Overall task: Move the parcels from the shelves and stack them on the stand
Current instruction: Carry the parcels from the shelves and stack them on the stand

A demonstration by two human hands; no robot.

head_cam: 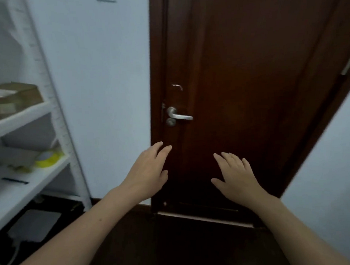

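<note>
A white shelf unit stands at the left. Brown cardboard parcels lie on its upper visible shelf, and flatter parcels lie on the shelf below. My left hand and my right hand are stretched out in front of me, fingers straight and spread, holding nothing. Both hands hover before a dark door, well to the right of the shelves. The stand is out of view.
A dark brown door with a silver handle fills the middle. A yellow tape roll and a black pen lie on the lower shelf. A grey flat object sits on the dark floor under the shelves.
</note>
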